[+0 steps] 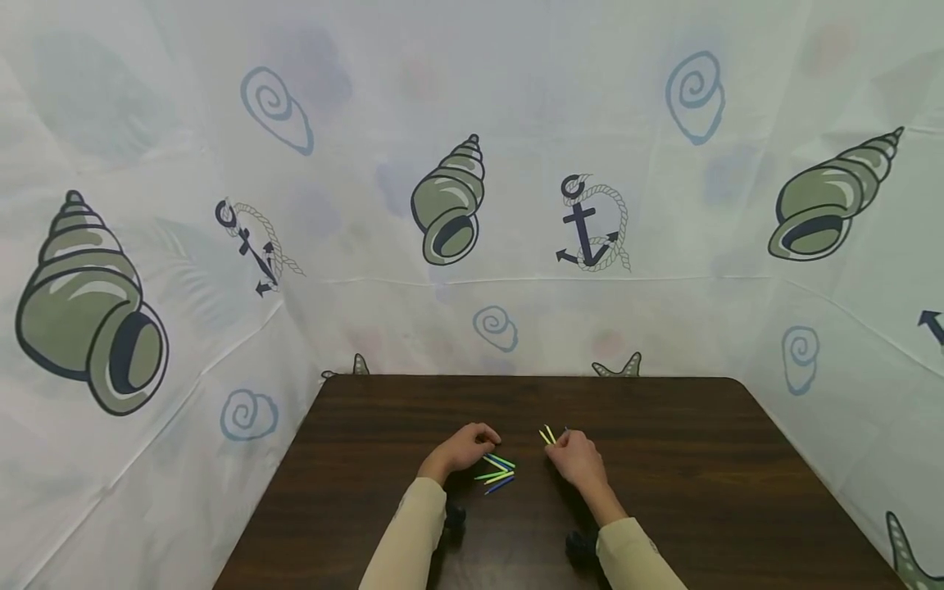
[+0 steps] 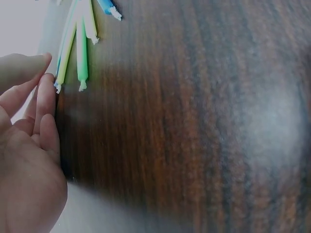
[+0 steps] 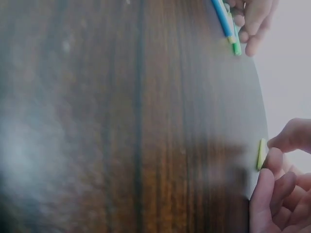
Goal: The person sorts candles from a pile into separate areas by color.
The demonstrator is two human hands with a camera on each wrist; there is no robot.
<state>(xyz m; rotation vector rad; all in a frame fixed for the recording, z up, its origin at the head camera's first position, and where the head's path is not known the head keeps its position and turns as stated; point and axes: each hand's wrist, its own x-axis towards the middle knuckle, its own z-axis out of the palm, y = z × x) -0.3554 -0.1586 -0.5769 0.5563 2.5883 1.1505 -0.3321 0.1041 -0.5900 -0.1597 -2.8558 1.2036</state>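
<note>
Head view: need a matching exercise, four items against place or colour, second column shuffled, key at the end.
1. left hand
2. sleeves
3. right hand
4. tabletop

A. dark brown
B. beside the smaller stick group
C. cream
D. beside the larger stick group

Pairs: 1-D, 2-C, 3-B, 4-A

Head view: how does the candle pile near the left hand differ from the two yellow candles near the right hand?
The pile mixes green, yellow and blue; the pair shows only yellow. The pile has more candles than the pair. The pile's candles point several ways, while the pair's run nearly parallel. Both include thin, straight yellow candles.
</note>
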